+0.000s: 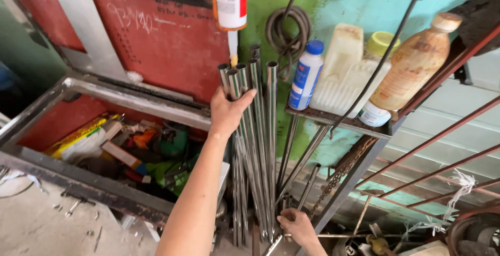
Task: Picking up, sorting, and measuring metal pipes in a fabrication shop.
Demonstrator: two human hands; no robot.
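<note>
Left hand (227, 111) wrapped round the upper part of a bundle of steel tubes (255, 146), fingers (245, 99) curled and pressed against the metal, thumb side toward the red panel (156, 37). Right hand (297, 226) low down at the foot of the same bundle, fingers bent round the lower tube ends; exactly which tube pinched, impossible to tell.

Tubes thin, round, hollow, bright silver with a mirror sheen, open mouths showing just above the left fingers, standing nearly upright and leaning against the green wall. A few darker rods (302, 162) slanting just right of the bundle.

Directly above the left fingers, a caulk cartridge (229, 1) hanging nozzle down. Right of the fingers, a metal shelf (338, 118) with a white blue-capped bottle (306, 75), a white jug (338, 68) and a brown bottle (411, 63). Left of and below the left fingers, an open metal box (104, 131) full of mixed clutter.
</note>
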